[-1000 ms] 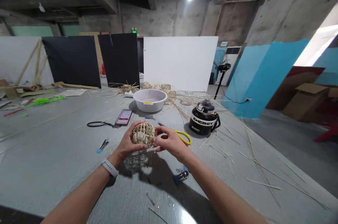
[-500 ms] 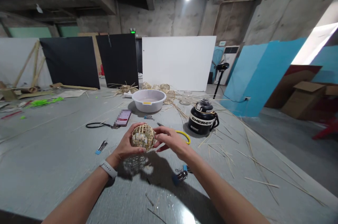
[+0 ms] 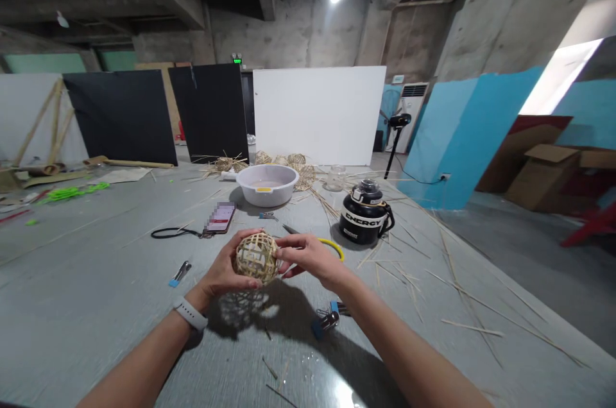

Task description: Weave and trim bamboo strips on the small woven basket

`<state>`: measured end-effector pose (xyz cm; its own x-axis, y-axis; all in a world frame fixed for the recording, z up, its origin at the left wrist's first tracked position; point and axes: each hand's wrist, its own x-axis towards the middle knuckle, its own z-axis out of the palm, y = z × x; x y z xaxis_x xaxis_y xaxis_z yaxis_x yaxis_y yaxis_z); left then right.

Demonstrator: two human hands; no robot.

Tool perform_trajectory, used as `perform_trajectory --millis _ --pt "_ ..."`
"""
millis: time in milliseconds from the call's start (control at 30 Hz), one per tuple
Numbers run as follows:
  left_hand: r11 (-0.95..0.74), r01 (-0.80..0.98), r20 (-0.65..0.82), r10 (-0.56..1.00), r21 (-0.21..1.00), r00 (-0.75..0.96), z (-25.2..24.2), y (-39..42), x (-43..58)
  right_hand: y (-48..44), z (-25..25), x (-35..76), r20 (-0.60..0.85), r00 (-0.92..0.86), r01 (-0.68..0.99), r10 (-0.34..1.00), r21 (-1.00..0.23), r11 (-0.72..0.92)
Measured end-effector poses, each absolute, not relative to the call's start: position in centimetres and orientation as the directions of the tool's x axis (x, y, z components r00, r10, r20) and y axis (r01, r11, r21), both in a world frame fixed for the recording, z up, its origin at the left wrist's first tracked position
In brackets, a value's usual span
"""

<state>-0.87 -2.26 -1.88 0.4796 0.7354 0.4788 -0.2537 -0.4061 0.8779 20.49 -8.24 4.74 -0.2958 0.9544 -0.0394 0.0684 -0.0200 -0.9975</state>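
Note:
My left hand (image 3: 222, 271), with a grey watch band at the wrist, is wrapped round the left side of a small woven bamboo ball (image 3: 256, 258). The ball has an open lattice and is held just above the table. My right hand (image 3: 308, 260) pinches at the ball's right side with thumb and index finger; whether a loose strip end is between them cannot be seen. Behind that hand lie scissors with a yellow handle (image 3: 335, 247), partly covered. Black and blue clips (image 3: 326, 323) lie near my right forearm.
A white basin (image 3: 267, 185) stands beyond the ball, with more woven bamboo pieces (image 3: 304, 176) behind it. To the right are a black kettle-shaped bottle (image 3: 364, 215) and scattered bamboo strips (image 3: 471, 328). A phone (image 3: 221, 218) and another clip (image 3: 180, 273) lie left.
The view has shifted slightly. The ball has turned a little in my left hand, and my right fingertips have closed in against its right side.

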Motion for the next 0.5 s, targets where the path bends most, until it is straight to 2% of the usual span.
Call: perform_trajectory --millis 100,200,267,367,433,500 --pt "-0.304 -0.357 0.445 0.783 0.883 0.434 -2.1 -2.2 -0.7 -8.4 5.4 20.5 -0.019 -0.318 -0.041 0.948 -0.999 -0.034" --pt "-0.158 -0.408 0.326 0.864 0.899 0.384 -3.2 -1.9 -0.4 -8.5 5.4 20.0 0.04 -0.276 -0.065 0.96 -0.998 0.023" --pt "-0.147 -0.389 0.299 0.881 0.91 0.367 -3.9 -1.7 -0.3 -8.5 5.1 19.7 0.102 -0.198 -0.013 0.975 -0.995 0.102" --pt "-0.104 -0.377 0.253 0.893 0.92 0.372 -3.8 -1.8 -0.3 -8.3 4.6 19.5 0.27 -0.078 0.13 0.96 -0.952 0.278" --pt "-0.023 -0.386 0.193 0.893 0.922 0.408 -3.0 -2.2 -0.1 -8.3 4.3 19.5 0.357 -0.068 0.212 0.932 -0.907 0.363" --pt "0.0 -0.408 0.178 0.9 0.913 0.397 -1.9 -2.9 0.3 -8.3 4.1 19.5 0.376 -0.109 0.265 0.92 -0.881 0.392"
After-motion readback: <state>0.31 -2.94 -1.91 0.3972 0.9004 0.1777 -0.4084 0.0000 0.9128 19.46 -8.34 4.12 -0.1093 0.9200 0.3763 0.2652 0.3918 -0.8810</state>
